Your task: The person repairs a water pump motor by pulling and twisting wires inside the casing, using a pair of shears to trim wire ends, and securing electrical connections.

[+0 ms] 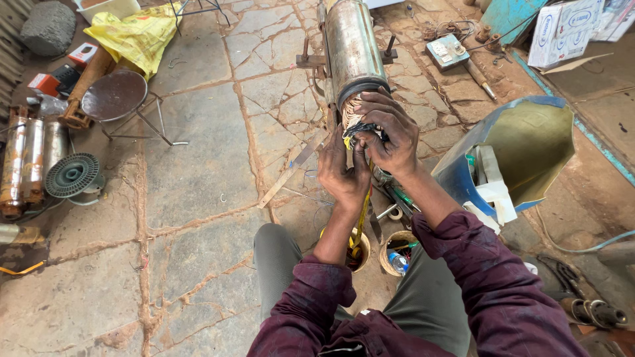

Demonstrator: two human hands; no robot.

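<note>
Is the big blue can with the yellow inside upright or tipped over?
Tipped over. The big blue can with the yellow inside lies on its side, its open mouth sideways, a white container within.

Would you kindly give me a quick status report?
Both hands, left hand and right hand, gripping copper windings at steel cylindrical motor housing mouth. Nothing obstructing.

- The metal cylinder [352, 49] lies on the stone floor [198, 172], straight ahead of the seated person.
- Both hands sit at its near end: the right hand [390, 132] on the wire windings [352, 114], the left hand [342, 173] just below and beside it.
- A flat strip [291, 173] lies on the floor left of the hands.
- Two small round containers [397, 251] stand between the person's knees, below the hands.
- An open tin box [522, 152] lies to the right of the arms.
- A round stool [118, 98] stands well off to the left, a ribbed disc [71, 176] nearer than it.
</note>
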